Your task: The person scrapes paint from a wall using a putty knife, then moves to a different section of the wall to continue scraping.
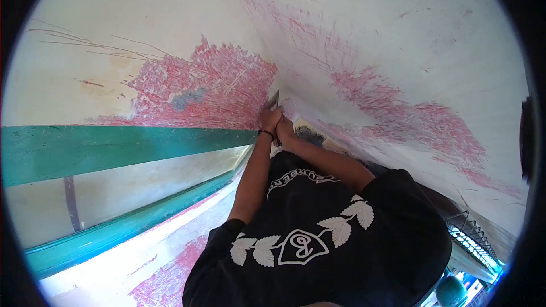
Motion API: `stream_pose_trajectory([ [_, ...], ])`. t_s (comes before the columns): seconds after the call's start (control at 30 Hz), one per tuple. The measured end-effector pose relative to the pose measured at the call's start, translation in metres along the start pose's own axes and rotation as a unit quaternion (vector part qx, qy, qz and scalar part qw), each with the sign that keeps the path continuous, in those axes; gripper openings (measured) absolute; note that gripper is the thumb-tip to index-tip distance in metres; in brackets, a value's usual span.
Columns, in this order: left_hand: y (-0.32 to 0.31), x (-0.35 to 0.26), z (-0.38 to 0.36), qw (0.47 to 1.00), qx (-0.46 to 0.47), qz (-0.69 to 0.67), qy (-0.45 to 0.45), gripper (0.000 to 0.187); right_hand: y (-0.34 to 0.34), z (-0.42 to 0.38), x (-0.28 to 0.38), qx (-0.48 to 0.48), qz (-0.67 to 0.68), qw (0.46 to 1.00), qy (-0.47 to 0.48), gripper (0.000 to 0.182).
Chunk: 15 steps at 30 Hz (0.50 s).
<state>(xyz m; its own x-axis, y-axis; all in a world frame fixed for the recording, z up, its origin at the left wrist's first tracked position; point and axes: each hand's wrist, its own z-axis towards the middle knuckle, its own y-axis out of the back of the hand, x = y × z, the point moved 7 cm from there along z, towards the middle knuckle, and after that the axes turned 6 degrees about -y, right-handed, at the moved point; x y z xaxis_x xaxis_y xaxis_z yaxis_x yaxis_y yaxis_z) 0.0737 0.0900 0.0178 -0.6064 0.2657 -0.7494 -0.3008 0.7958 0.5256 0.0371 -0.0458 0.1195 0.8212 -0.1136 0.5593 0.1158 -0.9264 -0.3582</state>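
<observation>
My left hand [269,118], with a dark bracelet at the wrist, is closed around a scraper [274,100]. Its flat metal blade points up into the corner where two walls meet; the handle is hidden by my fingers. Pressed against it, my right hand [285,129] is closed too and appears to grip the same handle. Left of the blade, the wall [216,85] shows a broad rough patch of scraped pink with a small grey spot. Streaky pink marks run across the white wall [392,102] on the right.
A green painted ledge [125,148] runs along the left wall up to my wrists. Below it is a second green band [131,219]. Dark wire mesh [472,239] and a green rounded object [451,291] are at the lower right. My black printed shirt [335,210] fills the bottom middle.
</observation>
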Motion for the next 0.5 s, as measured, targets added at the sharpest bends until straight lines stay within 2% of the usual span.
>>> stream_pose_trajectory([
  [0.07,-0.011,-0.004,0.016,1.000,0.019,-0.006,-0.014,0.045,0.004,0.003,0.014,-0.001,-0.022,0.999,0.035,0.048],
  [0.1,-0.003,-0.022,-0.008,0.998,0.010,-0.022,-0.055,0.045,0.005,-0.001,0.015,-0.007,-0.060,0.997,0.045,0.048],
  [0.17,0.010,-0.039,-0.044,0.994,0.004,-0.081,-0.078,0.048,0.007,-0.015,0.012,-0.019,-0.136,0.989,0.063,0.047],
  [0.23,0.019,-0.024,-0.060,0.985,0.005,-0.166,-0.034,0.051,0.006,-0.007,-0.004,0.005,-0.148,0.986,0.081,0.047],
  [0.3,0.019,-0.004,-0.049,0.989,-0.065,-0.084,-0.107,0.053,0.005,-0.003,-0.010,0.011,-0.163,0.981,0.102,0.046],
  [0.37,0.015,0.001,-0.041,0.990,-0.062,-0.083,-0.097,0.046,0.005,-0.010,0.002,-0.005,-0.176,0.975,0.134,0.045],
  [0.47,-0.010,0.008,-0.036,0.975,0.034,-0.217,0.036,0.038,0.010,-0.012,0.008,0.023,-0.149,0.988,0.037,0.043],
  [0.5,-0.029,0.041,-0.021,0.960,0.049,-0.267,0.075,0.038,0.011,-0.016,0.006,0.037,-0.144,0.989,0.028,0.042],
])
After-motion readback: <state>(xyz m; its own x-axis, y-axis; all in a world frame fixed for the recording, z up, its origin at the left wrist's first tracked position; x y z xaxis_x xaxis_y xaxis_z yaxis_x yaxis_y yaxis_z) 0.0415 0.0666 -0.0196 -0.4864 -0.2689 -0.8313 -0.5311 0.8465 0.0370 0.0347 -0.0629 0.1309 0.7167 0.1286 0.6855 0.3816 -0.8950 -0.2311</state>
